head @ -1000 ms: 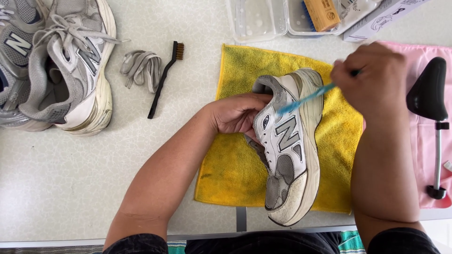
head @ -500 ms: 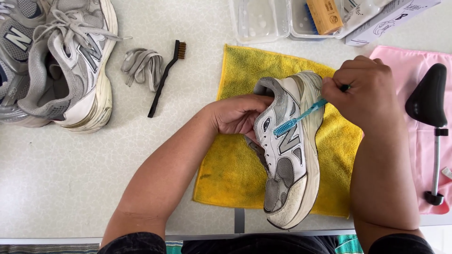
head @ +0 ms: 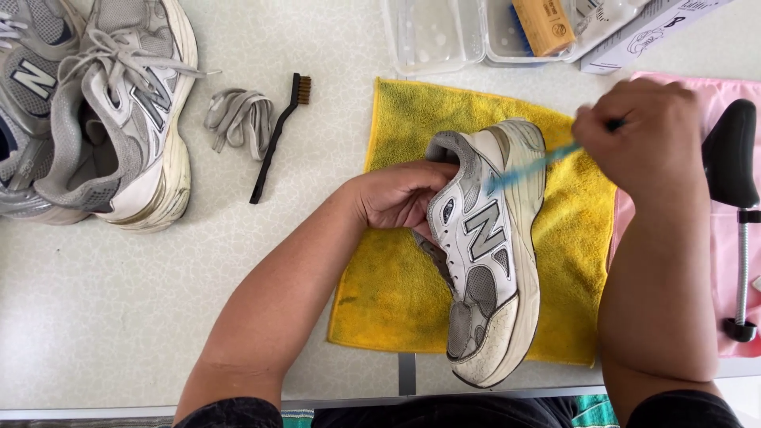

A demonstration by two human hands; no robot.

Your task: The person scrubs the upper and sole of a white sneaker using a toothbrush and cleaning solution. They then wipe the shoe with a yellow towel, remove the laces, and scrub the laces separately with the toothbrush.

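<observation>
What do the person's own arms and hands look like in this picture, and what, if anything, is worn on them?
Both forearms are bare from wrist to above the elbow. The left hand and right hand wear no gloves; no rings, watch or bracelet show. Dark short sleeves edge the upper arms at the bottom of the view. The right hand looks slightly blurred.

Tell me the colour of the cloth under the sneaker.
Yellow cloth, clearest in the head view.

- The sneaker (head: pixel 487 254) lies on the towel (head: pixel 396 301).
- Left of the towel: wire brush (head: pixel 279 135), laces (head: pixel 238 119), further sneakers (head: pixel 103 111).
- Behind the towel: plastic containers (head: pixel 444 36).
- Right of the towel: shoe tree (head: pixel 733 170).
</observation>
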